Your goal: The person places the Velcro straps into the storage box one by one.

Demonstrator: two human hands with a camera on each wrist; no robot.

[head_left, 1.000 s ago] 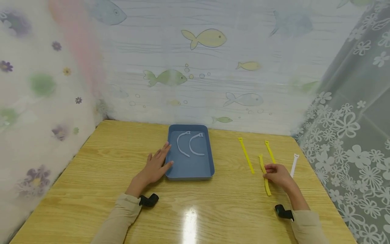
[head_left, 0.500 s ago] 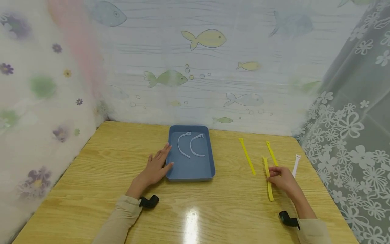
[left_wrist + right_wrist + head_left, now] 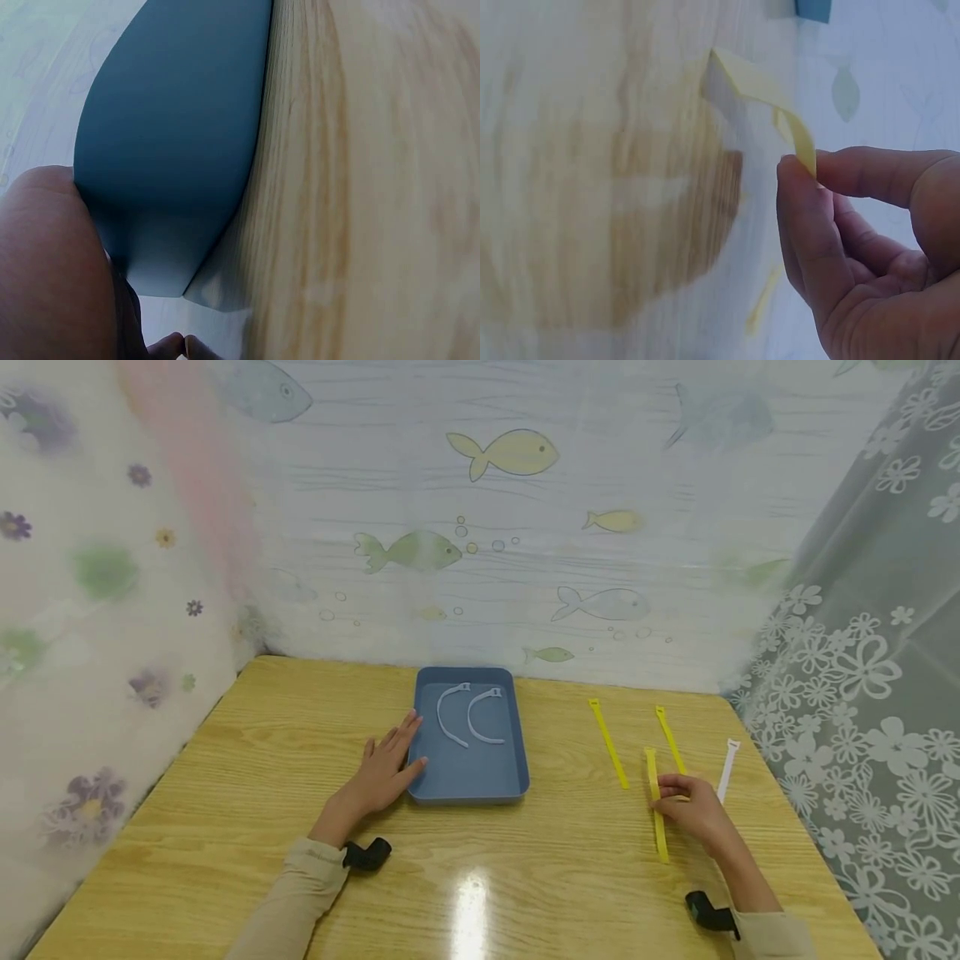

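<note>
Wooden bench (image 3: 525, 877) with a tray and loose straps

A blue tray (image 3: 517, 760) sits near the centre toward 12 o'clock, the left hand (image 3: 382, 770) flat at its 9 o'clock edge. Toward 3 o'clock lie two yellow straps (image 3: 607, 743) (image 3: 667, 737) and a white strap (image 3: 726, 768); a third yellow strap (image 3: 658, 827) is raised partly off the wood.

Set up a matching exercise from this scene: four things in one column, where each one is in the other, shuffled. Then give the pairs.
Things:
1. two white cable ties
2. yellow cable tie
3. left hand
4. single white cable tie

Places:
A. on the table by the right curtain
B. inside the blue tray
C. pinched by the right hand
D. against the tray's left side

Pairs: 1-B, 2-C, 3-D, 4-A
</note>
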